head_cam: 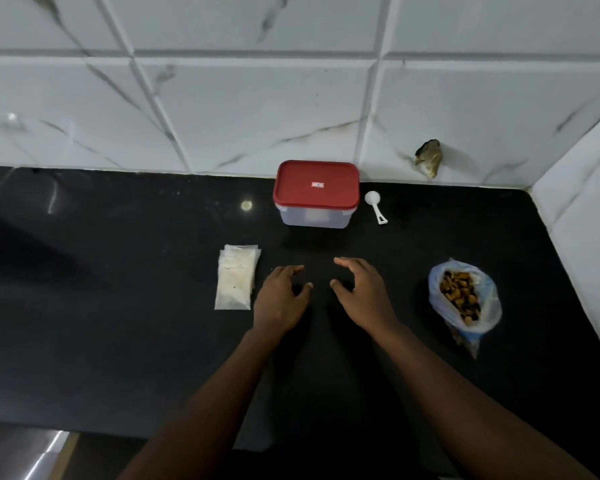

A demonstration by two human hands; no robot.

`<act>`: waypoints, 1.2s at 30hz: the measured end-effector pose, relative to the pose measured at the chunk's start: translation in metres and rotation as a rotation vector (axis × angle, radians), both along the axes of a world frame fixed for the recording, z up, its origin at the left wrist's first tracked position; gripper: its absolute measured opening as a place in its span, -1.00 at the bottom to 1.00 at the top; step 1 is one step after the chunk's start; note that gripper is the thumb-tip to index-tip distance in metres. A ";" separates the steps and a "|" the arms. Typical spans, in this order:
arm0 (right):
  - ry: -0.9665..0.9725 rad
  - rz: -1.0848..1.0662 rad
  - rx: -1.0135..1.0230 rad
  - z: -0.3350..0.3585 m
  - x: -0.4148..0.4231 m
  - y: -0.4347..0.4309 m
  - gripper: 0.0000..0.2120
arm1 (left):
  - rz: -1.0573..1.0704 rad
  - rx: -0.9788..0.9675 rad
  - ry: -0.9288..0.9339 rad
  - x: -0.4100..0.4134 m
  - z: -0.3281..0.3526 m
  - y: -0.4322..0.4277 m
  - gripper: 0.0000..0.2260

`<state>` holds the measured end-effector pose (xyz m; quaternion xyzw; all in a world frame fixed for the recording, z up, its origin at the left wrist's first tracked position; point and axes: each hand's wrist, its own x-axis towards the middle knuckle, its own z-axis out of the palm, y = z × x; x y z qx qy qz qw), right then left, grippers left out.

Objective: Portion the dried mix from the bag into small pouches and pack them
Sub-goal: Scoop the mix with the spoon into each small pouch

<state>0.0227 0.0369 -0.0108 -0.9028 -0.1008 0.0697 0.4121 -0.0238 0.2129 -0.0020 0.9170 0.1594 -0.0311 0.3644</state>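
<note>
My left hand (280, 296) and right hand (359, 289) hover empty, fingers loosely curled. Bag (465, 299) sits right, pouches (236, 278) left — I'd peel off one pouch first.

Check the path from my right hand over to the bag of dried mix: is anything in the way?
Nothing visible is. The right hand hovers open over bare black counter, and the bag sits to its right with only empty counter between them. The scoop and red-lidded container lie farther back, off that line.
</note>
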 end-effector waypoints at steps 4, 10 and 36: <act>0.048 0.040 -0.024 0.001 -0.004 0.024 -0.65 | 0.093 0.082 -0.034 -0.009 0.000 0.023 -0.62; 0.085 0.088 0.012 0.004 -0.013 0.073 -0.68 | 0.233 0.264 0.026 -0.022 -0.003 0.061 -0.50; 0.374 -0.143 0.280 0.019 0.004 0.136 -0.78 | 0.191 0.115 -0.173 -0.029 -0.011 0.087 -0.23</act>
